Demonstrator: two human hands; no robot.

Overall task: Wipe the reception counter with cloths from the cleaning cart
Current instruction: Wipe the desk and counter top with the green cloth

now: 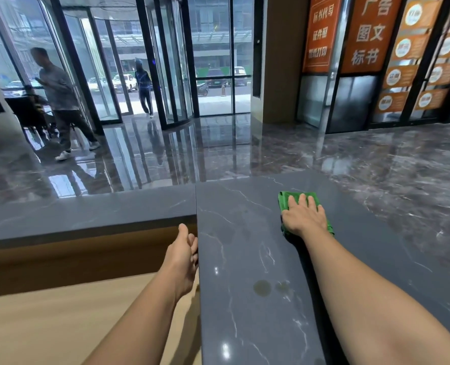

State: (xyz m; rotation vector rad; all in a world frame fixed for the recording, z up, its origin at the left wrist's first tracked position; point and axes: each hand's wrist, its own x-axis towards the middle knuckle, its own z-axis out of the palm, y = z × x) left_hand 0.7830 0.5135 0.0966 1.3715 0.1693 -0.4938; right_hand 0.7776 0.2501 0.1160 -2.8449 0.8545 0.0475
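A folded green cloth (284, 200) lies on the dark grey marble reception counter (239, 233), toward its far end. My right hand (304, 216) presses flat on the cloth with straight, spread fingers. My left hand (183, 255) hangs beside the counter's left edge, fingers loosely curled and holding nothing; the fingertips sit against the edge. A round dull stain (262, 287) marks the counter nearer to me, with a fainter smudge beside it.
A lower light wooden desk surface (60, 312) sits left of the counter, below a second grey counter section (87, 214) running left. Beyond lies glossy lobby floor; a person (60, 101) walks at far left and another stands at the revolving door (145, 90).
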